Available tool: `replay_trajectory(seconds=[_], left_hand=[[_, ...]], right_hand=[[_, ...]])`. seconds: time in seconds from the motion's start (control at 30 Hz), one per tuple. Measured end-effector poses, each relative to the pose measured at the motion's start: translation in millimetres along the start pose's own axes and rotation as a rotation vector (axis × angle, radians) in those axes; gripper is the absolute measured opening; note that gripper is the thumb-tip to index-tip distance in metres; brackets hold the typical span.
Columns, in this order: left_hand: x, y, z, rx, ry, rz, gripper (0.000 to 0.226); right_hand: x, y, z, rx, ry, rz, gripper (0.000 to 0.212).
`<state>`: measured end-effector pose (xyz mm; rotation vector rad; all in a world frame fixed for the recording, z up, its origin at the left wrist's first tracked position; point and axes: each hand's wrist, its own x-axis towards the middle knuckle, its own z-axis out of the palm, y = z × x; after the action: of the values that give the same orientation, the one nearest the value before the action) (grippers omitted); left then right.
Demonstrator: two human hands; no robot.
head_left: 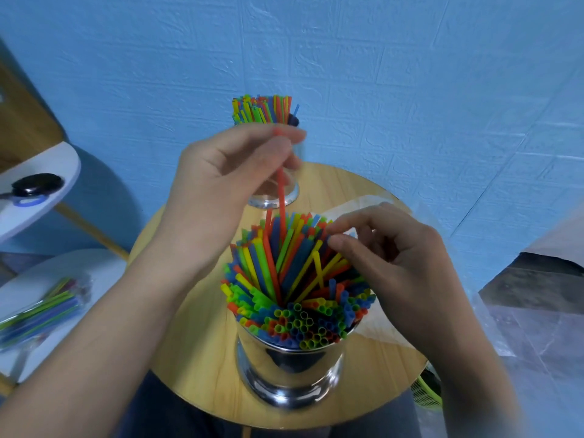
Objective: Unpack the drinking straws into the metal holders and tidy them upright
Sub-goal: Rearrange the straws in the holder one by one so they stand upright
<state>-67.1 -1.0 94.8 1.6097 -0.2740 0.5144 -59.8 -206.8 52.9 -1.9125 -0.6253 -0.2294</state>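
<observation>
One red straw (280, 188) is pinched between thumb and fingers of the left grip (227, 181). Its lower end is set among the coloured straws (284, 279) that fill the near metal holder (290, 368) on the round bench (196, 358). The right grip (401, 257) is curled, its fingertips touching the straw tops on the right side; whether a straw is held there cannot be told. Behind the left grip, a second holder (275, 200) with upright straws (262, 110) is seen.

Left hand (221, 175) pinches, right hand's (401, 254) fingers curl
</observation>
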Motion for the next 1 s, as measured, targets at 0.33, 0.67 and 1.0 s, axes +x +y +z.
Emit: replay_trajectory(seconds=[0.33,0.67,1.0], left_hand=[[0,6,-10,-0.428,0.401,-0.043,0.009],[-6,-11,-7,-0.173,0.108,-0.412,0.005],[-10,-12,-5,0.386,-0.353,-0.455,0.035]], right_hand=[[-3,-3,0,-0.011,0.071,-0.002,0.024],[-5,-12,-9,0.503,0.359,-0.088,0.008],[-3,-9,-4,0.227,0.433,-0.096,0.026]])
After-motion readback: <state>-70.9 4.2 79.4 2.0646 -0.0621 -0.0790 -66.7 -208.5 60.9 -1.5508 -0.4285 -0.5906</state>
